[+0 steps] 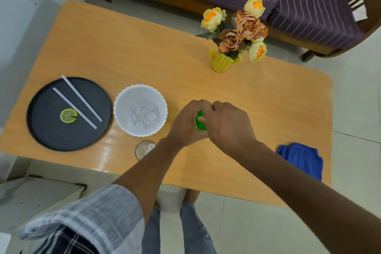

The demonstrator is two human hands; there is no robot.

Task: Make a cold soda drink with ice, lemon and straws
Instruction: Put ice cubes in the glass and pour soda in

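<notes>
**Green bottle gripped by both hands, glass of ice waiting beside**

From the head view, nearest the camera a checked sleeve (86, 218) is seen at the lower left, with both forearms reaching out over the tabletop (144, 53). The left hand (186, 125) is wrapped around a green soda bottle (200, 120), of which only a small patch shows between the fingers. The right hand (226, 123) is curled over its top, probably so that the cap can be twisted while the body is steadied; the cap itself is hidden.

Just beside the left wrist, a glass (144, 149) holding ice is set near the front edge, within easy reach for pouring. Behind it, a white bowl (140, 116) of ice cubes is kept close. Further left, a dark tray (69, 113) carries a lemon slice (68, 115), cut with a notch, and two white straws (81, 101), laid out apart from the wet work, it seems for the finishing steps. A blue cloth (301, 159) lies at the right, likely for spills. A vase of flowers (237, 35) stands at the far side.
</notes>
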